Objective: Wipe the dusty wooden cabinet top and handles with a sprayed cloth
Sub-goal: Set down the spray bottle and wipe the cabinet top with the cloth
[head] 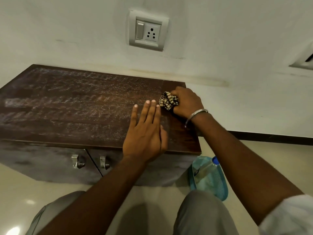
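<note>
Cabinet top (76,106) dusty, w/ wall socket (147,30) above

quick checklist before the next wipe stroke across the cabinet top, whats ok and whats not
1. Cloth gripped: ok. The right hand holds the bunched striped cloth on the cabinet top.
2. Cloth damp from spray: cannot tell.
3. Start point: ok. The cloth sits near the right end, where a narrow strip already looks clean.
4. Path to the left: not ok. The left hand lies flat on the top right beside the cloth, in the way of a leftward stroke.
5. Dust left: not ok. Most of the top is still dusty.
6. Handles: cannot tell if dusty; nothing touches them, and the front panels look dusty.
</note>
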